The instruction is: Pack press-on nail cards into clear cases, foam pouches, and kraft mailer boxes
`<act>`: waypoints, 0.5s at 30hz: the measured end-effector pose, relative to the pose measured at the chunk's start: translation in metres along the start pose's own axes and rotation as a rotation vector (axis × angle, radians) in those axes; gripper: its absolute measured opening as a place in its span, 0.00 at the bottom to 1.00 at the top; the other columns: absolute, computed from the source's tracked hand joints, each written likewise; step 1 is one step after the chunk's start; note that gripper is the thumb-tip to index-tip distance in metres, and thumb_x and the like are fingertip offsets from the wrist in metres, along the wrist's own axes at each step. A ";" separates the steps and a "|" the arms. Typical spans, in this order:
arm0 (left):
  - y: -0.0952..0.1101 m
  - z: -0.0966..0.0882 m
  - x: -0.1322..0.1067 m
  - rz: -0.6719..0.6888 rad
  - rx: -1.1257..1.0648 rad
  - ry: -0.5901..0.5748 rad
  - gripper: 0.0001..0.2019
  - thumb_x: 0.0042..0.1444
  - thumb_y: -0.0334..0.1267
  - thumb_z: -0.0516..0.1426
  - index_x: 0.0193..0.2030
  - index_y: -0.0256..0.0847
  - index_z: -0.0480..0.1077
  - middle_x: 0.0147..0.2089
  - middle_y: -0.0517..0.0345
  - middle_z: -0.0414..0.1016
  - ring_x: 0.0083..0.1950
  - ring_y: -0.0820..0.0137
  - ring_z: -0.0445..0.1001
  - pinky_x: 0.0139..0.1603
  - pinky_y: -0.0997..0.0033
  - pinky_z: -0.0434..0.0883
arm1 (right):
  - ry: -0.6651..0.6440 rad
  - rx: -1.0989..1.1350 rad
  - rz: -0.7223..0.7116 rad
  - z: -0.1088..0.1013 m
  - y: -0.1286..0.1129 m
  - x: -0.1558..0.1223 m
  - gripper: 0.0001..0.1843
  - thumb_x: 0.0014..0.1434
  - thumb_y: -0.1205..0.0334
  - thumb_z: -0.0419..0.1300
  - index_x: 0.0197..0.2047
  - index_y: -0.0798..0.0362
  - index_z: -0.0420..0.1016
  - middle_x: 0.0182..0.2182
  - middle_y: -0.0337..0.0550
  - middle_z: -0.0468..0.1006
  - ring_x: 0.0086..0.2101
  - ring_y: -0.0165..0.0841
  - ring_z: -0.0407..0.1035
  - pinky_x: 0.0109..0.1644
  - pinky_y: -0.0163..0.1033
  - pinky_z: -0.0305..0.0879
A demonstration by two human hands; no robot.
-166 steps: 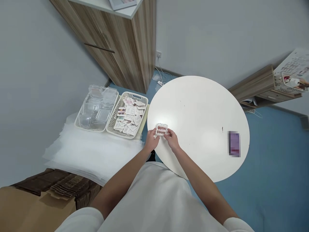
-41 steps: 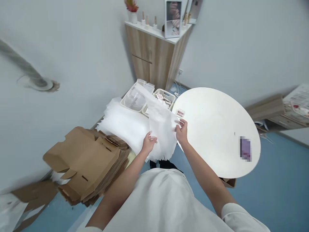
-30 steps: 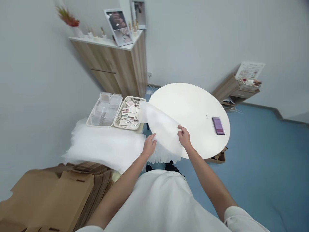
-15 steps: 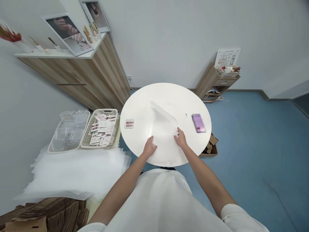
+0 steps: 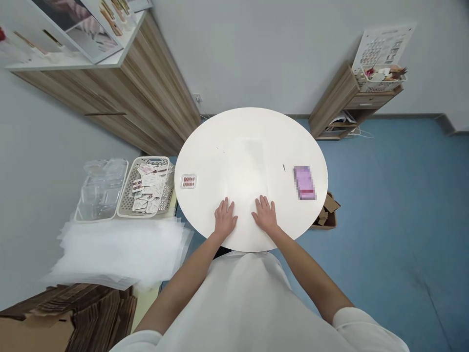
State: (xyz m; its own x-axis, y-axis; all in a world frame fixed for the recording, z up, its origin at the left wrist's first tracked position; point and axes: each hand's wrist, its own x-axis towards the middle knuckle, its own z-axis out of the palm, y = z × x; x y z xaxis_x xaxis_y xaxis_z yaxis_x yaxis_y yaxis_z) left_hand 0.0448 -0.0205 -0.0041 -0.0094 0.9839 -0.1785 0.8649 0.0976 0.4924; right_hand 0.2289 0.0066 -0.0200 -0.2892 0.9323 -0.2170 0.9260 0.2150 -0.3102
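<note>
A thin translucent white sheet lies flat on the round white table, its edges barely visible. My left hand rests palm down with fingers spread at the sheet's near left side. Across from it, my right hand is also flat, fingers apart, near the sheet's right side. Neither holds anything. To the left sits a small clear tray with reddish oval pieces in two rows. A blurred purple rectangular item lies at the right, with a tiny dark object beside it.
Left of the table stand a white basket of small printed cards and a basket of clear plastic boxes. Nearer are stacked translucent sheets and folded brown cardboard. A cardboard box is on the floor at right.
The sheet, previously raised and curled between my hands, now lies flat. Both hands have opened out onto the table, the right one shifting slightly left. The camera view has moved a little.
</note>
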 end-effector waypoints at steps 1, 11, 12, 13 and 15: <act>0.001 0.000 -0.001 0.030 0.011 -0.033 0.24 0.50 0.36 0.53 0.56 0.43 0.57 0.65 0.46 0.46 0.65 0.53 0.41 0.59 0.48 0.45 | 0.007 0.003 0.006 -0.001 0.002 0.001 0.30 0.57 0.56 0.47 0.61 0.57 0.49 0.62 0.54 0.45 0.61 0.45 0.38 0.59 0.57 0.33; 0.002 0.009 0.002 0.019 -0.062 -0.122 0.24 0.52 0.37 0.51 0.58 0.42 0.56 0.65 0.47 0.45 0.66 0.56 0.41 0.60 0.51 0.46 | 0.036 0.035 0.042 -0.002 0.005 0.002 0.31 0.56 0.57 0.47 0.61 0.57 0.48 0.62 0.54 0.44 0.61 0.46 0.37 0.59 0.59 0.32; 0.002 0.008 0.002 0.021 -0.074 -0.126 0.24 0.52 0.38 0.51 0.58 0.42 0.56 0.65 0.48 0.45 0.66 0.56 0.41 0.60 0.50 0.46 | 0.042 0.030 0.051 -0.003 0.004 0.001 0.31 0.56 0.58 0.47 0.61 0.57 0.47 0.62 0.54 0.43 0.61 0.46 0.37 0.59 0.59 0.32; 0.001 0.008 0.002 0.025 -0.086 -0.129 0.25 0.52 0.38 0.51 0.58 0.42 0.56 0.65 0.48 0.45 0.66 0.55 0.41 0.59 0.50 0.46 | 0.054 0.024 0.057 -0.004 0.002 0.001 0.31 0.56 0.58 0.47 0.61 0.56 0.47 0.63 0.54 0.43 0.61 0.46 0.36 0.59 0.59 0.32; -0.002 0.005 0.000 0.042 -0.112 -0.130 0.25 0.52 0.39 0.52 0.58 0.43 0.55 0.66 0.48 0.44 0.66 0.55 0.40 0.59 0.50 0.46 | 0.091 0.018 0.048 -0.007 -0.006 0.001 0.31 0.56 0.57 0.46 0.61 0.56 0.47 0.63 0.53 0.41 0.61 0.46 0.35 0.59 0.59 0.33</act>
State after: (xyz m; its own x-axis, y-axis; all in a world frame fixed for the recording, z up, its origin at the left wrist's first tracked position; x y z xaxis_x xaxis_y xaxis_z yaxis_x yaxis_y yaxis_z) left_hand 0.0456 -0.0211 -0.0090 0.0966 0.9605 -0.2609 0.8015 0.0803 0.5925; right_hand 0.2249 0.0081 -0.0120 -0.2206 0.9641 -0.1478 0.9337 0.1649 -0.3179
